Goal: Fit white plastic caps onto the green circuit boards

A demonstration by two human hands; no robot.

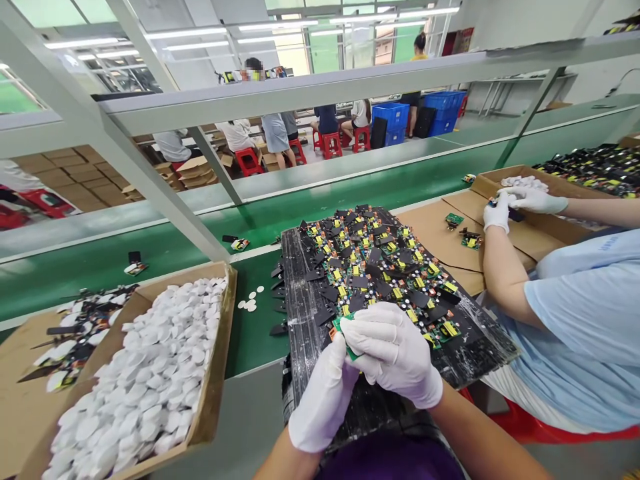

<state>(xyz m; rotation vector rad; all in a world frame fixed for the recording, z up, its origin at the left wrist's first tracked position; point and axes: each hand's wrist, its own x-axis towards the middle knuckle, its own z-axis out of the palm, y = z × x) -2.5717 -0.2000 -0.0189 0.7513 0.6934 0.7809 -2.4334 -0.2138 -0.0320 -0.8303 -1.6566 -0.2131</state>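
Both my hands wear white gloves and meet at a small green circuit board [345, 328] over the near edge of a black tray [307, 320]. My left hand [327, 393] pinches the board from below and the left, its thumb at the lower edge. Across the top and right of it, the fingers of my right hand [393, 350] are closed and cover much of the board. Beneath and beyond my hands, the tray carries many circuit boards [397, 292] with yellow transformers and black flaps.
Left of the tray stands a cardboard box [227, 320] heaped with white discs [145, 373]. Some loose discs [251, 303] lie on the green bench. At right, a co-worker's gloved hands [497, 213] handle a part beside another cardboard box [480, 183]. A metal frame post [165, 180] rises at left.
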